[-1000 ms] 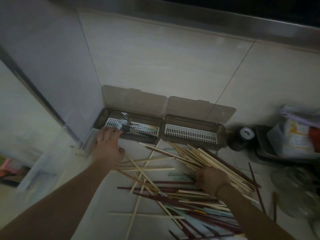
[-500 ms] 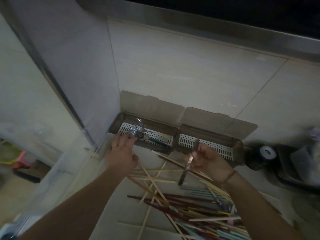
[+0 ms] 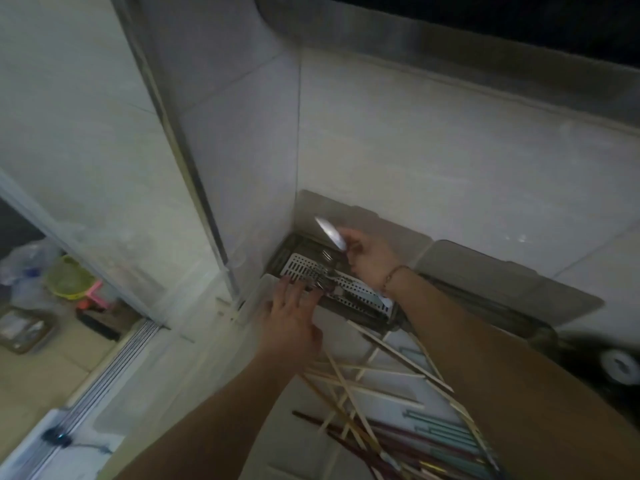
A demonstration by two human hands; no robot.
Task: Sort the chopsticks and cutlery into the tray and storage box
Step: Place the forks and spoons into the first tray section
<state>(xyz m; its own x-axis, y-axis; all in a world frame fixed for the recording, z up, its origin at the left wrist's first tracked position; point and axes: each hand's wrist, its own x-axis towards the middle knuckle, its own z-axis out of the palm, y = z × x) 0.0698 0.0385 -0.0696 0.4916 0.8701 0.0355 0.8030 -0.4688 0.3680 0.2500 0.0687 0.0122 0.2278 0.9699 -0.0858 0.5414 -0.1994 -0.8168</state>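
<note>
The right hand is raised over the left storage box in the corner, and its fingers pinch a shiny metal utensil; the bright end points up and away from the palm, and blur hides which kind of cutlery it is. Just below this hand, the white slotted tray lies inside the box and carries some metal cutlery. The left hand is nearer to the person, its fingers straight and a little spread, with the fingertips at the near rim of the box beside the cutlery. Behind the left wrist and under the right forearm, the chopsticks lie crossed in a loose pile on the counter. To the right of the right forearm stands a second box with its lid open.
</note>
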